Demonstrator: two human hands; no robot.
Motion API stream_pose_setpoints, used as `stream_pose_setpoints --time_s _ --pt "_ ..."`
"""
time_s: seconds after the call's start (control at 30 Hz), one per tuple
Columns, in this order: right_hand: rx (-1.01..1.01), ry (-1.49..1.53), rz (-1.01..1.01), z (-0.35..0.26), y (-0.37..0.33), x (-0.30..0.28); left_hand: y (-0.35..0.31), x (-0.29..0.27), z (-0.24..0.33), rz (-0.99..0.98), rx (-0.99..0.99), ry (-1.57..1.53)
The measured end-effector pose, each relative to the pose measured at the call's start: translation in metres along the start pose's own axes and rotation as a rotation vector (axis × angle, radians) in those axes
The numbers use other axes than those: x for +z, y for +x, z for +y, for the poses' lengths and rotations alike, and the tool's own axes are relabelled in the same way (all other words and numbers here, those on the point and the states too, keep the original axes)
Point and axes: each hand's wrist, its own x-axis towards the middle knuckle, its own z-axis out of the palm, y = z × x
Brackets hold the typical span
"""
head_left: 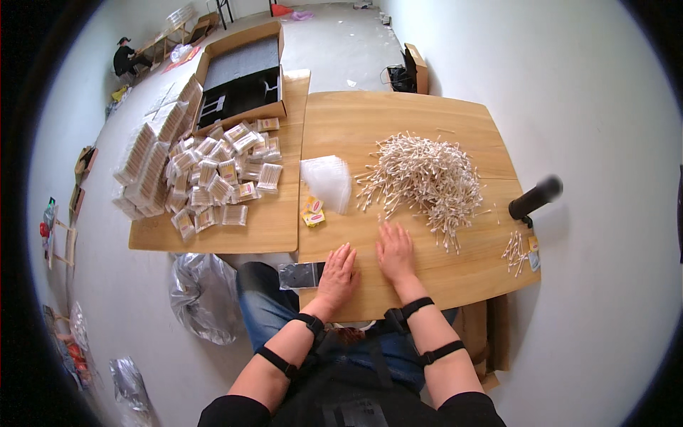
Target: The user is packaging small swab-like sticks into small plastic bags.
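Note:
My left hand lies flat on the wooden table at its near edge, fingers stretched out, beside a small clear bag with something dark in it. My right hand rests palm down a little farther in, its fingers apart and holding nothing. Just beyond it spreads a large loose heap of cotton swabs. Left of the heap lies a fanned stack of clear plastic bags, with small yellow cards at its near end.
On the left table, many filled swab packets lie beside stacked packs and an open cardboard box. A black cylinder and a few loose swabs are at the right edge. A person sits far left.

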Motion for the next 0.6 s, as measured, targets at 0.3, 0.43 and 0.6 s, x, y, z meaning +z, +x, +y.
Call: stream_pose_setpoints --time_s 0.3,0.43,0.6 --pt "0.035 0.492 -0.010 0.009 -0.038 -0.038 0.001 -0.005 0.000 0.052 -0.020 0.019" --pt "-0.023 0.345 0.012 -0.003 -0.030 -0.038 0.003 -0.007 0.004 0.000 -0.004 0.075" --pt "-0.038 0.355 0.048 -0.009 -0.020 -0.028 0.003 -0.007 0.004 -0.024 0.038 0.152"
